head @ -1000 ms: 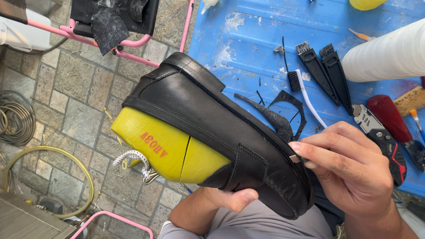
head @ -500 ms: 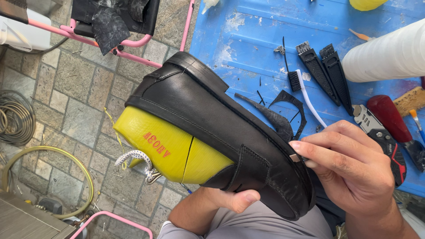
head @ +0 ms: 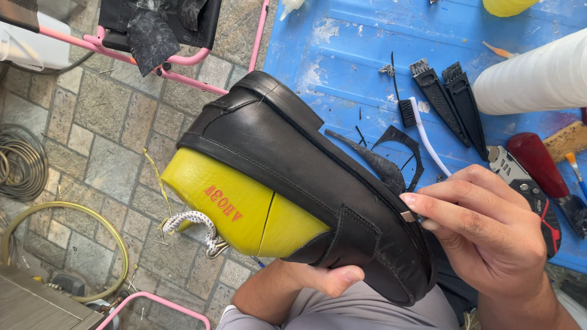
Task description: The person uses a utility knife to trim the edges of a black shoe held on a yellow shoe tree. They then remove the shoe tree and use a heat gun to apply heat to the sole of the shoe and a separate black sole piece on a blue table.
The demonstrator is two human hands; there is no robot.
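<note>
A black leather shoe [head: 287, 159] on a yellow plastic last [head: 232, 211] lies tilted across the middle of the head view, its sole edge turned up and right. My left hand [head: 318, 280] holds it from below, thumb on the toe end. My right hand [head: 483, 235] pinches a small pale blade-like piece [head: 408, 216] against the sole edge near the toe. A white braided cord [head: 195, 227] hangs from the last.
A blue work surface [head: 367, 55] at the right carries black brushes [head: 449, 101], a white-handled brush [head: 425, 137], black leather scraps [head: 385, 156], a red-handled tool [head: 535, 162], a utility knife [head: 520, 180] and a white roll [head: 532, 76]. Stone paving, coiled hoses and a pink-framed stool lie left.
The shoe has tipped slightly, its heel end a little higher. My right hand's fingers have shifted slightly along the sole edge.
</note>
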